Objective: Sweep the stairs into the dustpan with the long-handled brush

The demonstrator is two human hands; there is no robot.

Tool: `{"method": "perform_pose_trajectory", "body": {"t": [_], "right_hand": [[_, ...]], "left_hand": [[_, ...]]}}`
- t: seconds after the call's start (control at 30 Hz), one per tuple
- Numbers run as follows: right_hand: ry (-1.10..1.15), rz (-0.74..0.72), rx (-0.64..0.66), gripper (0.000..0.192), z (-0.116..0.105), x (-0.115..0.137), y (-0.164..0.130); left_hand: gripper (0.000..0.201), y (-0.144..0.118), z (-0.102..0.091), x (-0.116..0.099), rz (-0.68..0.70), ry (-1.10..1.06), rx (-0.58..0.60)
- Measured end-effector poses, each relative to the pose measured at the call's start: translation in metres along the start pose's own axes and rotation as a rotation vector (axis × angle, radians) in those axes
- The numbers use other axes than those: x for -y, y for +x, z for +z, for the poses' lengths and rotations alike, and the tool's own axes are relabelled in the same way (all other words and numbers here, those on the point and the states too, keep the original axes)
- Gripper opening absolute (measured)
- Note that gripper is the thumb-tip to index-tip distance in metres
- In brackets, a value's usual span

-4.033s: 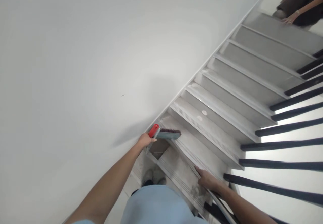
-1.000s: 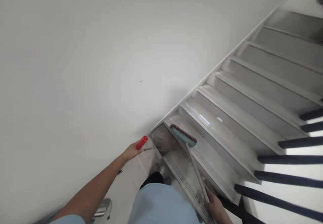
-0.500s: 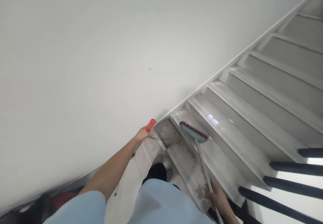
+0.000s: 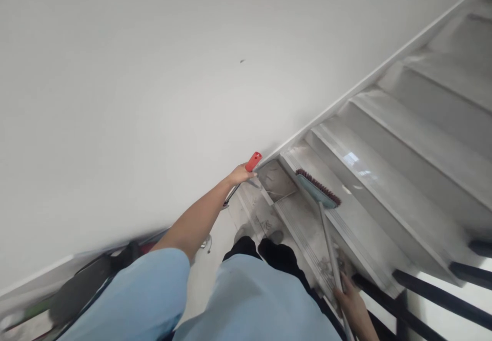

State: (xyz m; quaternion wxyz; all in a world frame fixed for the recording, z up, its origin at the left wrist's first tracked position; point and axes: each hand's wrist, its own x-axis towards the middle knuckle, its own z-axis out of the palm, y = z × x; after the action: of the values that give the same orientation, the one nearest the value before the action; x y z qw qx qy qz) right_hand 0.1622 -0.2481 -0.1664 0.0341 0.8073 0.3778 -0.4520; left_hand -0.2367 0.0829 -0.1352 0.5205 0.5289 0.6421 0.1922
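You're facing a plain white wall (image 4: 154, 75); grey stairs (image 4: 403, 146) climb to your right, with black railing bars (image 4: 442, 305) alongside them.

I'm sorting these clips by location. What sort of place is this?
Most likely an indoor stairwell: pale grey steps with ribbed edges climb beside a plain white wall, with black railing bars on the open side.

This is an indoor stairwell, seemingly in a home or small building. Pale grey steps (image 4: 388, 177) with grooved anti-slip nosings climb to the upper right beside a plain white wall (image 4: 154, 75) edged by a white skirting strip (image 4: 369, 77). Black railing bars (image 4: 434, 284) border the open side, and the lower treads look dusty.
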Motion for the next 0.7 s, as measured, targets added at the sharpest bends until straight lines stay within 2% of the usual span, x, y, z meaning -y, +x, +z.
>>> {"method": "perform_pose_trajectory", "body": {"t": [0.1, 0.17, 0.3, 0.4, 0.53, 0.6, 0.7], "right_hand": [[0.042, 0.019, 0.007, 0.080, 0.020, -0.002, 0.002], [0.059, 0.032, 0.015, 0.080, 0.035, 0.002, 0.006], [0.112, 0.042, -0.078, 0.079, 0.074, 0.021, 0.011], [0.215, 0.049, -0.168, 0.080, 0.110, 0.033, 0.006], [0.308, 0.056, -0.186, 0.082, 0.156, 0.036, -0.012], [0.333, 0.065, -0.197, 0.083, 0.172, 0.033, -0.023], [0.354, 0.096, -0.220, 0.082, 0.186, 0.030, -0.041]], "left_hand": [[0.038, 0.003, -0.001, 0.002, -0.002, -0.098, 0.048], [0.047, 0.002, -0.005, 0.003, -0.002, -0.216, 0.134], [0.053, -0.009, -0.026, 0.023, -0.016, -0.320, 0.298], [0.048, -0.025, -0.045, 0.059, 0.090, -0.270, 0.304], [0.044, -0.052, -0.063, 0.119, 0.178, -0.314, 0.273], [0.041, -0.066, -0.068, 0.144, 0.217, -0.358, 0.222], [0.037, -0.079, -0.076, 0.170, 0.261, -0.337, 0.187]]}}
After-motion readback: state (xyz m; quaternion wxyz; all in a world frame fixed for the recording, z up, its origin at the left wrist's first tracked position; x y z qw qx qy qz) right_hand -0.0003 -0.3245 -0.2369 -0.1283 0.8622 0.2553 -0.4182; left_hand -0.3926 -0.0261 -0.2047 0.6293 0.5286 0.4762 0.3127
